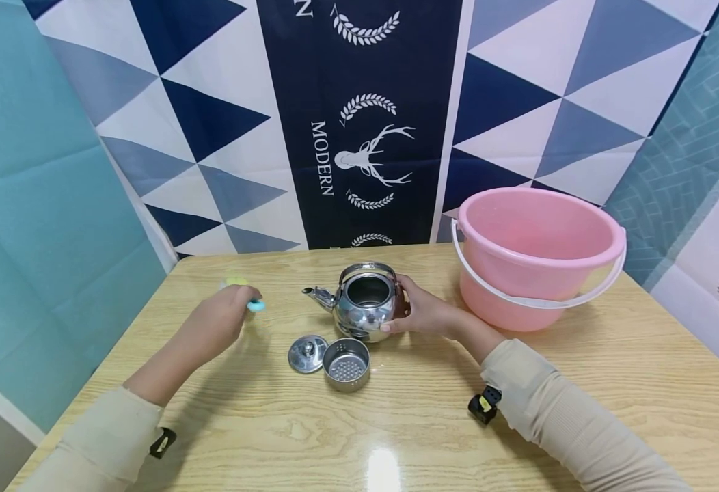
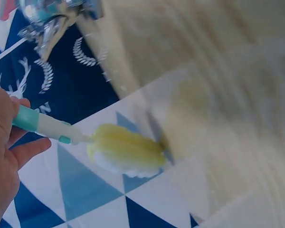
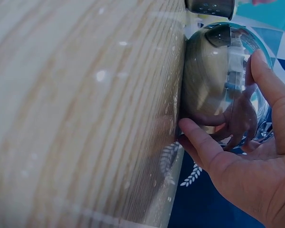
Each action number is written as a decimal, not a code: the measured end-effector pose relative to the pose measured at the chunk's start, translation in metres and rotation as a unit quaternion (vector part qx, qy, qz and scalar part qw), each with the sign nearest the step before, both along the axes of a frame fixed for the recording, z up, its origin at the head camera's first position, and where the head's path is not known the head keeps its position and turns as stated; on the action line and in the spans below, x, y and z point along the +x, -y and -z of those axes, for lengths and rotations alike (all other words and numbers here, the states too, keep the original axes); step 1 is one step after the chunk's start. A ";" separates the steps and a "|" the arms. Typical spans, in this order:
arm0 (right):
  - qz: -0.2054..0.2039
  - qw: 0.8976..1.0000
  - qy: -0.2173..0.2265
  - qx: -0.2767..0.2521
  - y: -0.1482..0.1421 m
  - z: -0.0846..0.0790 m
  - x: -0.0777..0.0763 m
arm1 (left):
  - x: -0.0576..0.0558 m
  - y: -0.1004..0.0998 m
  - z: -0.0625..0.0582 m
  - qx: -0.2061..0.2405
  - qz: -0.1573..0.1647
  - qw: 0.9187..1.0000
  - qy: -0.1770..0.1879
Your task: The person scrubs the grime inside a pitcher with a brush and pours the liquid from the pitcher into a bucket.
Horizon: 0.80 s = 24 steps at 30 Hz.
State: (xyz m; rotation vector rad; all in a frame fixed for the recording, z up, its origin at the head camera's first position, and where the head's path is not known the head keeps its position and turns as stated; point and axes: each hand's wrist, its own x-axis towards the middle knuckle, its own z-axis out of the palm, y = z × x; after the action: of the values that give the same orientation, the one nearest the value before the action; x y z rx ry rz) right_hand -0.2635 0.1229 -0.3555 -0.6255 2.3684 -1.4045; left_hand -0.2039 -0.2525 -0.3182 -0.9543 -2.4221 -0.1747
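Observation:
My left hand [image 1: 227, 318] grips the teal and white handle of a sponge bottle brush [image 2: 128, 147]. In the left wrist view its yellow and white sponge head points away from the fingers, above the table. In the head view the hand hides most of the brush. A shiny steel teapot [image 1: 362, 321] stands upright and lidless at mid-table, its spout toward the left. From the right side my right hand [image 1: 424, 311] holds the teapot's round body, thumb and fingers spread about it. In front of the pot lie its lid [image 1: 307, 354] and a perforated steel strainer [image 1: 346, 369], side by side.
A large pink bucket [image 1: 519, 294] with a white handle stands at the right rear of the wooden table [image 1: 298, 437], just beyond my right forearm. A patterned cloth [image 1: 212, 123] hangs behind the table's back edge.

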 end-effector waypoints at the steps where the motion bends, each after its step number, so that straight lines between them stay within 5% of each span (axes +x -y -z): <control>1: -0.001 1.000 -0.001 -0.001 0.000 0.000 0.000 | 0.000 -0.001 -0.004 0.013 -0.017 1.000 0.012; 7: -0.004 1.000 -0.007 0.001 0.001 -0.001 0.000 | 0.000 -0.005 -0.022 0.091 -0.061 0.994 0.025; 13: -0.003 1.000 -0.004 0.005 0.001 0.000 0.001 | -0.005 -0.003 -0.031 0.175 -0.032 0.984 0.017; 24: -0.007 1.000 -0.014 -0.006 0.001 -0.001 0.002 | -0.014 -0.012 -0.057 0.280 0.008 0.957 0.070</control>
State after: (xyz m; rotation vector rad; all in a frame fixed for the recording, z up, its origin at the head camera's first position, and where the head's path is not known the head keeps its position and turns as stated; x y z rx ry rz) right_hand -0.2613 0.1218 -0.3549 -0.6677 2.3732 -1.4137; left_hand -0.2177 -0.2409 -0.2607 -0.7138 -2.2839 -0.9073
